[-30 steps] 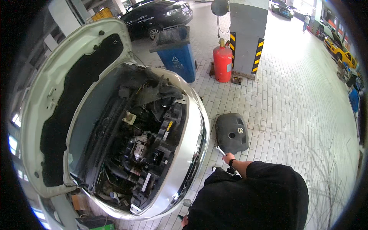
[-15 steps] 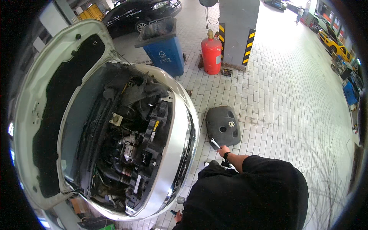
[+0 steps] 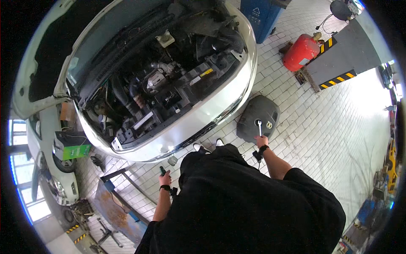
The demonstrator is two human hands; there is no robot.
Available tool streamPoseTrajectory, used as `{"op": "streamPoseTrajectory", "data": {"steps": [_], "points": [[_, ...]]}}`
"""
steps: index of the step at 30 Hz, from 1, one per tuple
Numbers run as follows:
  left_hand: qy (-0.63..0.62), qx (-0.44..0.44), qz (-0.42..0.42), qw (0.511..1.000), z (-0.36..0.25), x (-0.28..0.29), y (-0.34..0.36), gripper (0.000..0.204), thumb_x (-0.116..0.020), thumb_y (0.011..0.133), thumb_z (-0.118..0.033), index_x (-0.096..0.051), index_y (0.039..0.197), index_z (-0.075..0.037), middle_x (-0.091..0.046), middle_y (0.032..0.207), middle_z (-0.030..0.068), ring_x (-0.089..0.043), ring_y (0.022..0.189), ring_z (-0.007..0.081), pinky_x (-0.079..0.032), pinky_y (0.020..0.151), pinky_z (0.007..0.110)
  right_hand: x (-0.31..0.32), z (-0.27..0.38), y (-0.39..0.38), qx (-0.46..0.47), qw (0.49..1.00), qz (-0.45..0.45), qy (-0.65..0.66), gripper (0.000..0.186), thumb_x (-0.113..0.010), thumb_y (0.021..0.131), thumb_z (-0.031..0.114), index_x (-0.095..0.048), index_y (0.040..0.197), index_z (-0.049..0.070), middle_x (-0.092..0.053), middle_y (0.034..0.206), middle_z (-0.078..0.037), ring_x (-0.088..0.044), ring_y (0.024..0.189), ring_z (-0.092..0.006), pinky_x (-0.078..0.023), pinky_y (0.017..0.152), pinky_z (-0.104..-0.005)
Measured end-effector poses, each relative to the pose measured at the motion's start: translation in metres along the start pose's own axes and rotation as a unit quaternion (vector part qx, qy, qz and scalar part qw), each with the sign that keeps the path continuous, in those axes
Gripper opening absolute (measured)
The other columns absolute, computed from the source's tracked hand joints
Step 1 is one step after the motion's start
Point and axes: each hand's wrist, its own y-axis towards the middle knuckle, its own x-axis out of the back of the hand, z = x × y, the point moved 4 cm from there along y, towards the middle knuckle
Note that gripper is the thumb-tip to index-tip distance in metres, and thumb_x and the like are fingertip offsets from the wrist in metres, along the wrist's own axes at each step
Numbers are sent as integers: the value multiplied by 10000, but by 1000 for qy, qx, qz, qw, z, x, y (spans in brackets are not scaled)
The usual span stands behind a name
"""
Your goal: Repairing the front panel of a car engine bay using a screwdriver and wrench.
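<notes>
In my right hand (image 3: pixel 261 141) is a silver wrench (image 3: pixel 260 128), its head pointing away from me. Below it, from this angle, a dark grey plastic engine cover (image 3: pixel 249 115) lies on the floor; I cannot tell the height between them. My left hand (image 3: pixel 165 178) is closed round a short dark green-and-black object (image 3: pixel 162 170), its kind too small to make out. Ahead of me stands a white car (image 3: pixel 228 89) with its hood (image 3: pixel 31 99) raised and the engine (image 3: pixel 155 79) exposed. Both hands are outside the engine bay.
A red gas cylinder (image 3: pixel 301 52) stands by a grey pillar (image 3: pixel 344 55) with yellow-black stripes, near a blue bin (image 3: pixel 259 19). To the left are a green box (image 3: pixel 77 151), another white car (image 3: pixel 57 186) and a rusty-topped metal table (image 3: pixel 114 209). Paved floor (image 3: pixel 321 122) extends right.
My view has turned left, so the car and pillar appear rotated. My left hand has come farther into view with its dark object. The wrench is still in my right hand.
</notes>
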Motion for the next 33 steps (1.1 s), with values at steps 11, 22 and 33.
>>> {"op": "streamPoseTrajectory", "data": {"steps": [11,22,33], "points": [[14,-126,-56,990,-52,23,39,340,-736,755,-295,-512,635,-71,-481,520,-7,-414,424,83,-306,394,257,-1,44,-32,61,997,40,-6,190,-612,776,185,-713,821,31,-649,685,-90,-603,638,-179,-467,593,-329],[213,-331,37,919,-183,-30,22,484,-739,760,-391,-572,680,56,-507,545,87,-401,543,151,-395,529,366,26,110,-53,55,996,20,62,169,-628,759,155,-699,792,6,-626,645,-48,-568,597,-122,-430,534,-285],[291,-258,35,921,-207,-67,-1,476,-733,734,-401,-664,858,53,-659,754,234,-657,754,379,-500,677,391,20,175,-19,178,984,19,7,157,-600,811,182,-709,839,73,-500,570,22,-446,504,-89,-346,473,-263]]}}
